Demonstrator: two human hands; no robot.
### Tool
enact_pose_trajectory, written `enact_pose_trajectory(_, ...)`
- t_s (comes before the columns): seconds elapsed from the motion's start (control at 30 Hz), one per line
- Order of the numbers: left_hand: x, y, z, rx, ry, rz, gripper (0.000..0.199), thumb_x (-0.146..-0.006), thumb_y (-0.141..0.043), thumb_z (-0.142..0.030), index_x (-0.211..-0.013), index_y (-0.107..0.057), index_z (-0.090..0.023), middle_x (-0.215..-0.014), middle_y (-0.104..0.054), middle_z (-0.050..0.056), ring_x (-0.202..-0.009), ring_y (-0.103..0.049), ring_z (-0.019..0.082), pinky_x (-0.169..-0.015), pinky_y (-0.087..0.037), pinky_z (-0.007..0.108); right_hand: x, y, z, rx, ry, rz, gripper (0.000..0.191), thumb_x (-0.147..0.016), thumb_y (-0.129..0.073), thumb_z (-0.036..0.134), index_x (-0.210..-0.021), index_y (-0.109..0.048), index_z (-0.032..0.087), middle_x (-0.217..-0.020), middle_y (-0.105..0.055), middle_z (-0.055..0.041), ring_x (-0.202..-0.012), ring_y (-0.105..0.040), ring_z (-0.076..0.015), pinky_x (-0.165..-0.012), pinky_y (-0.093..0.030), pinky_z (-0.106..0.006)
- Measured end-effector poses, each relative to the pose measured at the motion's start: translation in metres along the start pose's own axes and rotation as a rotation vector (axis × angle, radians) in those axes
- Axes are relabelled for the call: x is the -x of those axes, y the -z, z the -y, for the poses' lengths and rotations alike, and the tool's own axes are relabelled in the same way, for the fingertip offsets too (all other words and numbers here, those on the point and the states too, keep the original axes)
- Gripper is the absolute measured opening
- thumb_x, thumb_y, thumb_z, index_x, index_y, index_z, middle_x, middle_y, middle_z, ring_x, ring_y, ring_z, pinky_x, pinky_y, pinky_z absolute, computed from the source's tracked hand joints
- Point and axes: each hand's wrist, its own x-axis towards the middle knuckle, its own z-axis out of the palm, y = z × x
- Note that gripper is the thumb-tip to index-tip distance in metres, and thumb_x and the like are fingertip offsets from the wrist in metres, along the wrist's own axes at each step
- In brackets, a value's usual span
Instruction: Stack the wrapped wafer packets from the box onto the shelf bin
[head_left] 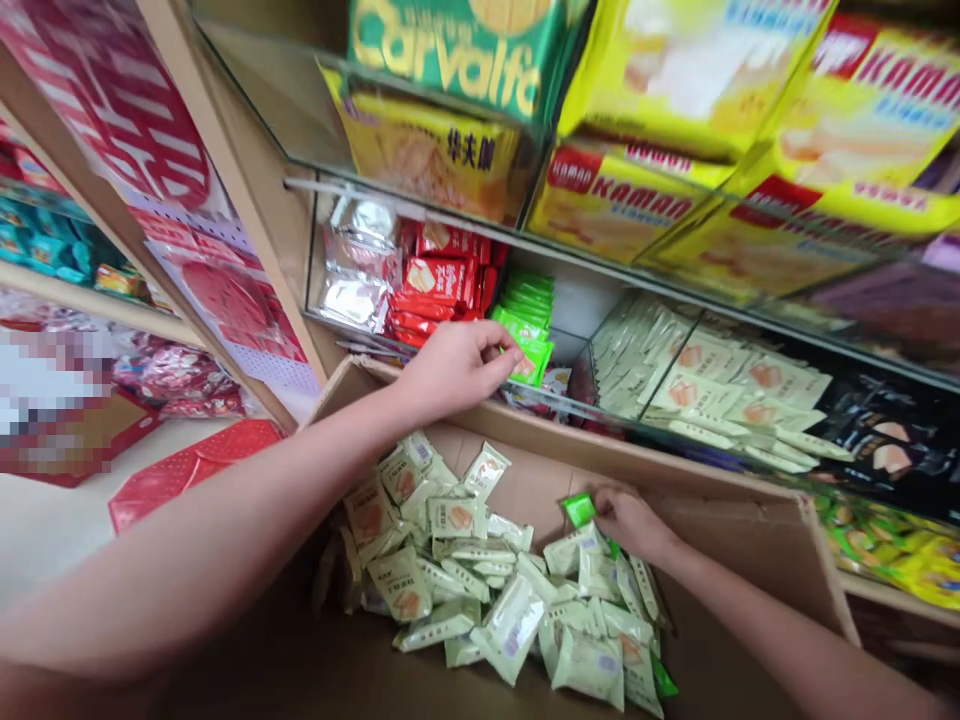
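My left hand (pixel 469 368) reaches to the shelf front, its fingers closed at the edge of a green packet (pixel 531 360) on top of a stack of green packets (pixel 527 300). Low over the right part of a cardboard box (pixel 720 500), my right hand (pixel 624 515) has its fingers curled beside a small green packet (pixel 579 509) and seems to pinch it. Many pale green packets (pixel 457 517) lie heaped in the box. Another green packet (pixel 664 678) shows at the heap's lower right.
Red packets (pixel 442 280) and silver packets (pixel 360 300) fill the shelf's left compartment. Pale packets (pixel 705 375) stand in compartments to the right. Yellow wafer bags (pixel 630 195) sit on the glass shelf above. A red basket (pixel 195 465) is left of the box.
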Motion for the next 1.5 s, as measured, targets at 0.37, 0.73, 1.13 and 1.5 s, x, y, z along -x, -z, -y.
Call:
enact_pose_trajectory(0.37,0.005,0.007,0.002,0.039,-0.002,0.072,0.024,-0.08,-0.047,-0.032,-0.081,-0.066,-0.018,-0.061,-0.061,0.001,-0.054,-0.053,0.012,-0.051,-0.037,0.021,-0.003,-0.002,0.04,-0.256,0.259,0.033,0.011,-0.061,-0.054,0.008,-0.066,-0.059,0.017,-0.058,-0.055,0.0042,-0.055,-0.051,-0.0104,-0.05,-0.037,-0.019)
enact_pose_trajectory(0.73,0.018,0.019,-0.037,0.435,0.06,0.368,0.031,-0.083,-0.046,-0.034,-0.108,-0.057,-0.02,-0.103,-0.062,0.006,-0.092,-0.056,0.017,-0.077,-0.045,0.029,0.049,0.093,0.138,-0.42,0.83,-0.623,0.042,-0.07,-0.05,0.002,-0.103,-0.05,0.029,-0.108,-0.058,-0.0035,-0.099,-0.056,-0.0168,-0.081,-0.046,-0.028)
enact_pose_trajectory(1.13,0.02,-0.015,-0.036,0.958,0.424,0.139,0.045,-0.059,-0.071,-0.023,-0.099,-0.052,-0.016,-0.089,-0.054,0.003,-0.064,-0.052,0.01,-0.049,-0.049,0.022,0.041,0.076,0.147,-1.393,0.19,-0.25,0.029,-0.072,-0.062,0.038,-0.095,-0.062,0.02,-0.086,-0.067,-0.0057,-0.072,-0.062,-0.017,-0.066,-0.054,-0.031)
enact_pose_trajectory(1.5,0.014,-0.006,-0.037,0.94,0.427,0.089,0.039,-0.057,-0.071,-0.044,-0.068,-0.045,-0.016,-0.059,-0.048,-0.006,-0.048,-0.042,0.004,-0.043,-0.038,0.015,0.039,0.078,0.132,-1.436,0.155,-0.519,0.023,-0.064,-0.071,0.033,-0.083,-0.065,0.021,-0.068,-0.066,0.0002,-0.052,-0.059,-0.0117,-0.052,-0.051,-0.024)
